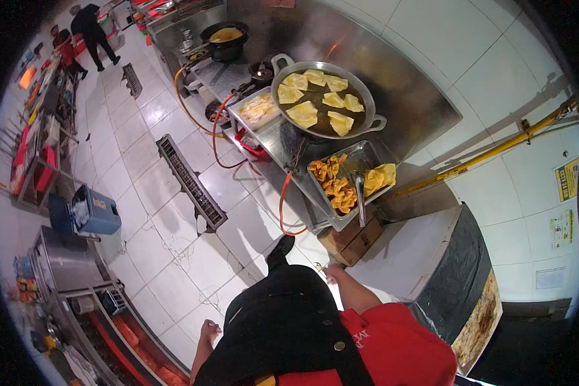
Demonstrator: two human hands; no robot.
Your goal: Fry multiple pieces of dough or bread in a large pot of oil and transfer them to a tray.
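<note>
My left hand [211, 330] hangs at my left side above the floor, its fingers curled and nothing visible in them. My right hand [334, 275] hangs low beside my apron, near a wooden box [353, 237]; it is blurred, and its grip is unclear. Ahead, a wide two-handled metal pan [370, 107] holds dark oil with several pale yellow dough pieces [302, 114] in it. Closer to me, a metal tray [338, 223] carries browned fried dumplings [341, 193], lighter folded pieces [380, 177] and a utensil with a metal handle [360, 198].
Beside the pan sits a tray of pale uncooked pieces [259, 110]. Farther along stands a dark wok [226, 43]. Orange gas hoses [283, 202] droop along the counter's front. A floor drain grate [192, 182] and blue bin [95, 210] lie left. Two people [92, 29] stand far off.
</note>
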